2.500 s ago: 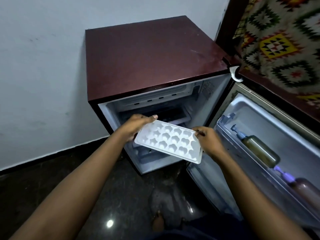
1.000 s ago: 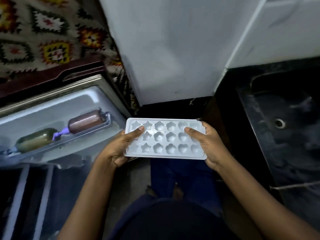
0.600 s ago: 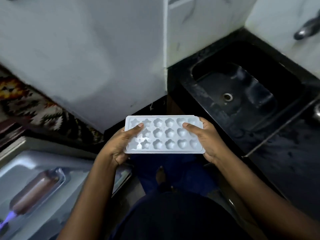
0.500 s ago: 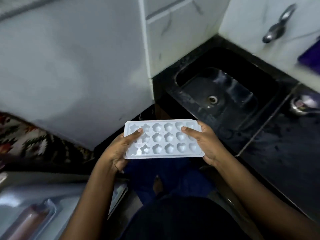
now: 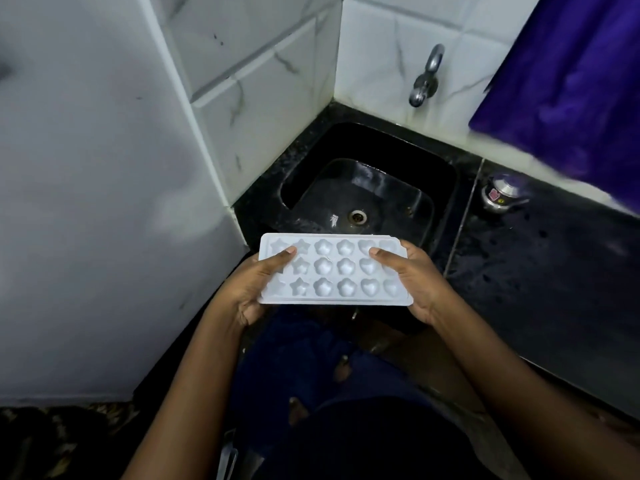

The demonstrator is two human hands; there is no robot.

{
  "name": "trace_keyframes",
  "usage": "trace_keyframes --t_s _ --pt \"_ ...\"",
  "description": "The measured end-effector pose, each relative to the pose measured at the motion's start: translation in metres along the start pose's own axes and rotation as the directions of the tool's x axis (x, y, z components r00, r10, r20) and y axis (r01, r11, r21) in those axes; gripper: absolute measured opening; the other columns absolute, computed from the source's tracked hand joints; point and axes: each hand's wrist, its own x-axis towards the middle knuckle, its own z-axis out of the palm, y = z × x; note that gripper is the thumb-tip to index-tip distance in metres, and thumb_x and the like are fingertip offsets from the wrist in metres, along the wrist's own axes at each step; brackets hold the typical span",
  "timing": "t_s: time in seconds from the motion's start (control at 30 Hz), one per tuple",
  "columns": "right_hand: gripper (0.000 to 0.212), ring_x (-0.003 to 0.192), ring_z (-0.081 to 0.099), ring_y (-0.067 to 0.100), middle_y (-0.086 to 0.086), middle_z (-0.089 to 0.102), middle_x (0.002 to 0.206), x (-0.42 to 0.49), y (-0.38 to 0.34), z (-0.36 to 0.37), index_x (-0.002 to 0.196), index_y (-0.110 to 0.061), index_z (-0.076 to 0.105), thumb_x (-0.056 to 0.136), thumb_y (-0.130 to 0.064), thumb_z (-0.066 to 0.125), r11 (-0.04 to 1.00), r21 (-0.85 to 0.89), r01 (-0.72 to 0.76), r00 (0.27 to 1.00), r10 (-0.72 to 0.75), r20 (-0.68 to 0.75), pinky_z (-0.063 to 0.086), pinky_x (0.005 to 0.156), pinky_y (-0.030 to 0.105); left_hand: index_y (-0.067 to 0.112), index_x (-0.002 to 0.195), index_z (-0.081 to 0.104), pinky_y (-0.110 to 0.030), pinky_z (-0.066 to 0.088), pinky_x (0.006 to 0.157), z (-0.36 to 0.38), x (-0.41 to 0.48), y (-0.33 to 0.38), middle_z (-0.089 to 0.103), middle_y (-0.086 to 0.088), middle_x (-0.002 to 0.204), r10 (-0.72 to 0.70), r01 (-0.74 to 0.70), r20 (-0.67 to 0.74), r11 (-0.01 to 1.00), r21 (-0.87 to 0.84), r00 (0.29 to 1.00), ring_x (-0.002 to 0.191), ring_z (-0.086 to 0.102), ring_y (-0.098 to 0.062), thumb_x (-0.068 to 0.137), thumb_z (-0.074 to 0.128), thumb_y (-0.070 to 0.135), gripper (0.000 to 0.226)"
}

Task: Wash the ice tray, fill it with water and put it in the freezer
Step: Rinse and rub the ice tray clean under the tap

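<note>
A white ice tray (image 5: 334, 273) with star, flower and heart moulds is held level in front of me, its cavities looking empty. My left hand (image 5: 247, 289) grips its left end, thumb on top. My right hand (image 5: 414, 280) grips its right end the same way. The tray hangs just short of the near rim of a black sink (image 5: 367, 195), whose basin shows a round drain. A metal tap (image 5: 426, 79) sticks out of the tiled wall above the sink's far side; no water runs from it.
A black counter (image 5: 540, 271) runs right of the sink, with a small steel lid-like item (image 5: 504, 194) on it. Purple cloth (image 5: 568, 84) hangs at upper right. A white wall (image 5: 86, 202) stands close on the left. Patterned fabric shows at bottom left.
I have turned from the open fridge to the sink, carrying the tray in both hands. The fridge has left the view, and the sink and tap now sit straight ahead.
</note>
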Motion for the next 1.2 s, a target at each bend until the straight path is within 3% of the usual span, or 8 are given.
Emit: trace_keyframes --t_s 0.17,0.47,0.67,0.83,0.93,1.03,1.13,1.2 --pt "0.052 0.115 0.074 0.033 0.007 0.078 0.120 0.016 -0.008 -0.020 0.120 -0.024 0.075 0.074 -0.041 0.093 0.999 0.052 0.007 0.999 -0.005 -0.038 0.055 0.102 0.063 0.007 0.126 0.074 -0.045 0.067 0.075 0.026 0.026 0.019 0.079 -0.020 0.119 -0.007 0.005 0.025 0.997 0.080 1.000 0.103 0.079 -0.036 0.085 0.088 0.025 0.047" --pt "0.065 0.115 0.074 0.027 0.000 0.079 0.119 0.058 -0.030 -0.065 0.121 -0.029 0.074 0.063 -0.050 0.096 0.992 0.125 0.010 0.993 0.004 -0.116 0.057 0.100 0.061 0.005 0.125 0.075 -0.044 0.066 0.074 0.085 0.088 0.051 0.078 -0.021 0.120 -0.077 0.063 0.075 0.983 0.175 0.994 0.102 0.080 -0.037 0.085 0.087 0.027 0.047" --pt "0.059 0.111 0.076 0.017 -0.007 0.079 0.118 0.093 -0.051 -0.101 0.118 -0.036 0.074 0.066 -0.056 0.093 0.989 0.130 0.068 0.990 -0.050 -0.134 0.059 0.099 0.057 0.008 0.131 0.074 -0.047 0.065 0.089 0.123 0.136 0.064 0.075 -0.021 0.128 -0.062 0.034 0.120 0.973 0.228 0.991 0.117 0.074 -0.039 0.090 0.084 0.031 0.047" --pt "0.057 0.113 0.074 0.018 -0.008 0.077 0.120 0.110 -0.064 -0.119 0.127 -0.034 0.070 0.077 -0.050 0.090 0.984 0.146 0.099 0.983 -0.074 -0.168 0.057 0.103 0.057 0.008 0.131 0.074 -0.049 0.065 0.091 0.147 0.155 0.069 0.075 -0.020 0.129 -0.096 0.067 0.117 0.970 0.235 0.988 0.117 0.074 -0.038 0.091 0.083 0.030 0.046" --pt "0.068 0.110 0.072 0.009 -0.011 0.074 0.125 0.116 -0.065 -0.124 0.138 -0.032 0.061 0.078 -0.050 0.088 0.981 0.165 0.105 0.977 -0.071 -0.202 0.055 0.101 0.048 0.005 0.132 0.073 -0.052 0.064 0.095 0.156 0.165 0.074 0.074 -0.022 0.130 -0.119 0.094 0.091 0.966 0.239 0.989 0.118 0.073 -0.041 0.092 0.082 0.029 0.047" --pt "0.051 0.108 0.072 0.005 -0.018 0.076 0.119 0.123 -0.069 -0.127 0.127 -0.040 0.066 0.081 -0.046 0.087 0.972 0.201 0.119 0.979 -0.081 -0.185 0.053 0.089 0.037 0.005 0.135 0.071 -0.053 0.063 0.097 0.164 0.177 0.085 0.073 -0.022 0.132 -0.131 0.096 0.118 0.960 0.263 0.984 0.121 0.072 -0.041 0.095 0.080 0.029 0.048" --pt "0.068 0.120 0.069 0.012 -0.012 0.072 0.131 0.131 -0.071 -0.133 0.145 -0.031 0.057 0.084 -0.044 0.086 0.960 0.244 0.134 0.970 -0.076 -0.232 0.049 0.110 0.054 0.007 0.137 0.071 -0.054 0.059 0.103 0.172 0.192 0.093 0.072 -0.021 0.135 -0.155 0.096 0.181 0.950 0.298 0.971 0.125 0.070 -0.041 0.097 0.079 0.031 0.047" --pt "0.073 0.124 0.067 0.017 -0.008 0.069 0.137 0.135 -0.074 -0.133 0.148 -0.029 0.055 0.083 -0.044 0.086 0.955 0.258 0.147 0.962 -0.077 -0.262 0.046 0.115 0.058 0.010 0.135 0.073 -0.052 0.062 0.099 0.174 0.204 0.098 0.072 -0.021 0.136 -0.153 0.085 0.206 0.948 0.306 0.967 0.125 0.070 -0.040 0.096 0.080 0.031 0.044"
